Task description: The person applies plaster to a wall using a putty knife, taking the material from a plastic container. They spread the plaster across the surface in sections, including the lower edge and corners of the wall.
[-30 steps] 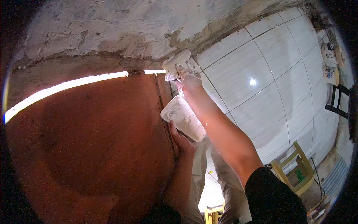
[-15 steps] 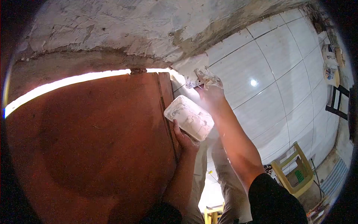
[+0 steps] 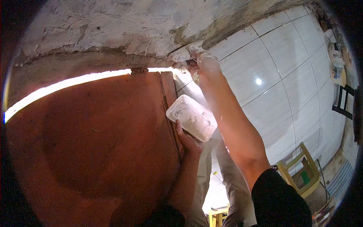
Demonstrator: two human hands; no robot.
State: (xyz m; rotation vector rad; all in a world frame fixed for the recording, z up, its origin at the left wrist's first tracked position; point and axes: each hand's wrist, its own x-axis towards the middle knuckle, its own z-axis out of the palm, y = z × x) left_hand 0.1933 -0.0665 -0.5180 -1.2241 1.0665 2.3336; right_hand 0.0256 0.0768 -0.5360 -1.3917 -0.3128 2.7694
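My left hand (image 3: pixel 189 142) grips a white rectangular plastic tub (image 3: pixel 193 120) from below, its thumb over the near side. White plaster paste coats the inside of the tub. My right hand (image 3: pixel 206 68), closed and smeared with white, holds a putty knife (image 3: pixel 180 55) whose blade lies against the lower edge of the rough plastered wall (image 3: pixel 124 34). Most of the handle is hidden by the fingers. Below the blade, a bright gap runs along the top of the reddish-brown door panel (image 3: pixel 106 140).
White tiles (image 3: pixel 268 72) cover the surface on the right. A yellowish plastic stool (image 3: pixel 311 185) stands at lower right, with another yellow piece (image 3: pixel 217 216) below my legs. A black frame (image 3: pixel 344 102) and a white printed bag (image 3: pixel 336 62) are at far right.
My right hand and the putty knife have moved up and slightly left, and the blade has turned flatter along the wall edge. The left hand and tub stay nearly in place.
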